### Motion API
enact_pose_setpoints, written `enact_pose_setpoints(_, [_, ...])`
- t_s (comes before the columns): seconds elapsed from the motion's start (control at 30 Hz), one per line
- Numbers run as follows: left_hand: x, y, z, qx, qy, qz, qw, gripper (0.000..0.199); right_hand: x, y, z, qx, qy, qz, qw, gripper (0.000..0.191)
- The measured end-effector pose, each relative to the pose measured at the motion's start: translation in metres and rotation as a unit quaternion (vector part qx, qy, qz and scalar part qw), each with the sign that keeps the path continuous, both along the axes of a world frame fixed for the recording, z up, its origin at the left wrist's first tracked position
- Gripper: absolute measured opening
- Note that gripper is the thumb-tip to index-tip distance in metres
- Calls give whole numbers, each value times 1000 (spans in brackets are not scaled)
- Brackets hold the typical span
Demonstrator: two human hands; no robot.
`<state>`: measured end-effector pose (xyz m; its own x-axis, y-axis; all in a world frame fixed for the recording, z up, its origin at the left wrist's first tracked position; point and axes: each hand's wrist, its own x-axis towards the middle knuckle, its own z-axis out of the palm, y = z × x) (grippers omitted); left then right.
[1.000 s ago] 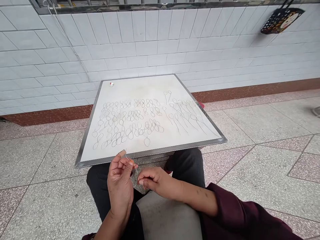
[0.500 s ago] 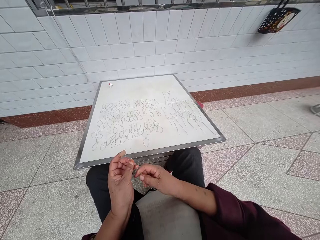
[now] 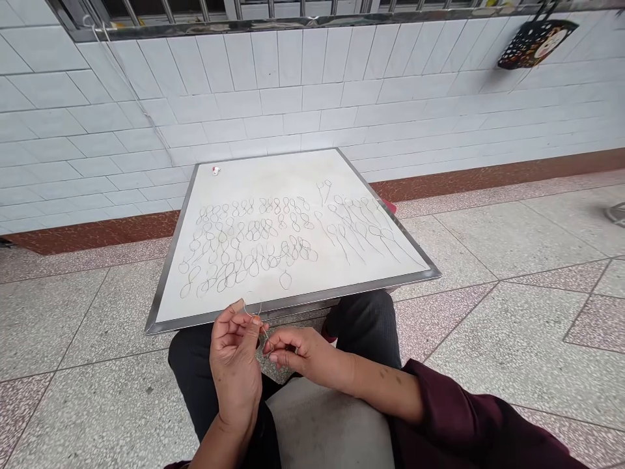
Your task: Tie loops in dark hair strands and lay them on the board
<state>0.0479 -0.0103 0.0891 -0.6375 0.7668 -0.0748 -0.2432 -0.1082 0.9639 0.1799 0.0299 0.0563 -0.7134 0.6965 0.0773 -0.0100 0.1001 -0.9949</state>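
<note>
Between thumb and fingers, my left hand pinches a thin wire whose round loop stands up above the fingertips. The wire's tail runs down to the right, where the fingertips of my right hand close on it. Both hands are just off the near edge of a white board with a grey metal rim. On the board lie several rows of wires bent into figure-eight shapes. Single-loop wires with long straight tails lie at its right. One loop rests near the front edge.
A small red-and-white object sits at the board's far left corner. Behind stands a white tiled wall with a black basket hanging at upper right. My knees are under the board's front edge. Speckled floor tiles surround it.
The wire's tail, which trailed below my right hand, now appears curved up near its fingertips. My left hand keeps its pinch at the loop. The view has tilted slightly upward.
</note>
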Motion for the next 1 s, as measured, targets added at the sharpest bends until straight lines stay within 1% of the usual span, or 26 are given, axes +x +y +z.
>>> enact_pose_setpoints(0.1, [0,1,-2,4,5,4,1000,36,-3,4,6,44,-20,-50,998,13])
enact_pose_setpoints(0.17, [0,1,-3,4,6,1,1000,36,-6,6,10,61,-24,-61,996,10])
enact_pose_setpoints(0.27, [-3,1,-4,-2,4,-21,1000,41,-6,7,14,69,-26,-68,995,7])
enact_pose_setpoints(0.37, [-7,-1,-5,-8,-13,-62,998,46,-3,8,16,62,-13,-78,995,7])
enact_pose_setpoints(0.43, [-9,-2,-5,-11,-24,-78,997,47,-1,9,16,64,-7,-85,994,5])
enact_pose_setpoints(0.57, [-10,-2,-6,-21,-28,-89,995,46,0,10,13,76,-25,-101,992,5])
enact_pose_setpoints(0.67, [-9,-1,-7,-21,-25,-97,995,43,0,9,10,103,-39,-103,989,6])
enact_pose_setpoints(0.73, [-9,0,-7,-22,-22,-97,995,41,1,9,10,124,-42,-97,987,9])
enact_pose_setpoints(0.8, [-10,0,-7,-20,-20,-93,995,41,3,11,12,129,-44,-93,986,16])
enact_pose_setpoints(0.87, [-11,0,-6,-19,-15,-96,995,42,6,15,15,102,-38,-113,988,21])
enact_pose_setpoints(0.9, [-11,-1,-6,-22,-11,-102,994,43,7,18,17,70,-28,-127,989,22])
enact_pose_setpoints(0.97, [-12,-2,-5,-33,-3,-126,991,44,8,24,21,-19,5,-136,991,25])
enact_pose_setpoints(1.0, [-11,-2,-4,-39,-3,-142,989,44,8,26,22,-68,26,-127,989,28])
